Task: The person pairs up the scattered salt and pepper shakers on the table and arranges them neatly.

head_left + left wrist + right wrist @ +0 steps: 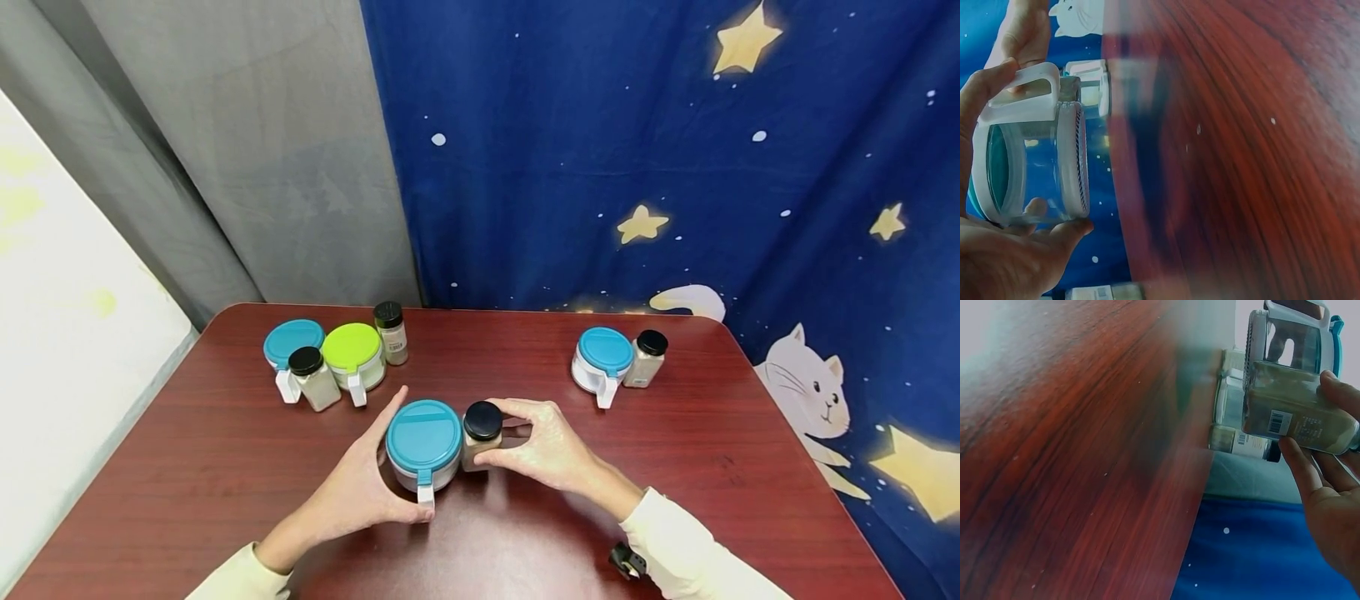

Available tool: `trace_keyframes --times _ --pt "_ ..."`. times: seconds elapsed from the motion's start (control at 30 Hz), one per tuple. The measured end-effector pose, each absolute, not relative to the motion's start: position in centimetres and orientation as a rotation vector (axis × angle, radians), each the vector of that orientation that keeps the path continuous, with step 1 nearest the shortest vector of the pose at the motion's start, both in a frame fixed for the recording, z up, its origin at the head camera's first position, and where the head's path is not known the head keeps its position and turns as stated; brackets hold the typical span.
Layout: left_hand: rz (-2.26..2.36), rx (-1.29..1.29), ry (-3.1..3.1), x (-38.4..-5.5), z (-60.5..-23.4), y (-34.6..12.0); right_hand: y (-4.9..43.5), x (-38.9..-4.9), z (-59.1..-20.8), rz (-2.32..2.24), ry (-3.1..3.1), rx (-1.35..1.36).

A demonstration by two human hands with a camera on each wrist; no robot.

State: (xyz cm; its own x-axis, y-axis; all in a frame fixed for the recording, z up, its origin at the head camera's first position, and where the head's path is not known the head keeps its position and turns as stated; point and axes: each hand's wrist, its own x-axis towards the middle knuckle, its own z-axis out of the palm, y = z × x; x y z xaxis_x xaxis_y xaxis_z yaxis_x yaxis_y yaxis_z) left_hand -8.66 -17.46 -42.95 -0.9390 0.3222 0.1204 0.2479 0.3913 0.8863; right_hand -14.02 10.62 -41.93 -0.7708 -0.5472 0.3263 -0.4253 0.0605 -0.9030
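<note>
My left hand [363,487] curves around a clear glass jar with a blue lid [424,437]. Its thumb lies at the white handle [1035,94], and the fingers spread along the far side of the glass. Right beside this jar, my right hand [551,446] pinches a spice bottle with a black lid [482,422] between thumb and fingers. Pale powder fills the bottle [1294,412], and a barcode label shows on its side. Jar and bottle stand upright, side by side, near the middle of the table.
At the back left of the table [225,433] stand another blue-lidded jar [288,337], a green-lidded jar [352,348] and two black-lidded bottles, one in front [318,385], one behind [393,337]. Back right holds a blue-lidded jar [604,354] beside a black-lidded bottle [647,362]. Curtains hang behind.
</note>
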Motion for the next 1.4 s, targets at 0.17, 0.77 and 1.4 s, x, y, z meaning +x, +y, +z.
trace_keyframes --times 0.17,0.77,1.4 --pt "1.612 0.559 2.558 -8.9 -43.1 -16.6 11.5 -13.9 -42.2 -1.823 2.25 -1.026" --pt "1.662 0.674 2.513 -9.7 -43.9 -13.0 15.0 -13.3 -42.7 -1.867 2.216 -0.868" --pt "1.627 0.705 2.529 -10.2 -44.1 -10.0 17.7 -12.4 -43.1 -1.847 2.367 -0.795"
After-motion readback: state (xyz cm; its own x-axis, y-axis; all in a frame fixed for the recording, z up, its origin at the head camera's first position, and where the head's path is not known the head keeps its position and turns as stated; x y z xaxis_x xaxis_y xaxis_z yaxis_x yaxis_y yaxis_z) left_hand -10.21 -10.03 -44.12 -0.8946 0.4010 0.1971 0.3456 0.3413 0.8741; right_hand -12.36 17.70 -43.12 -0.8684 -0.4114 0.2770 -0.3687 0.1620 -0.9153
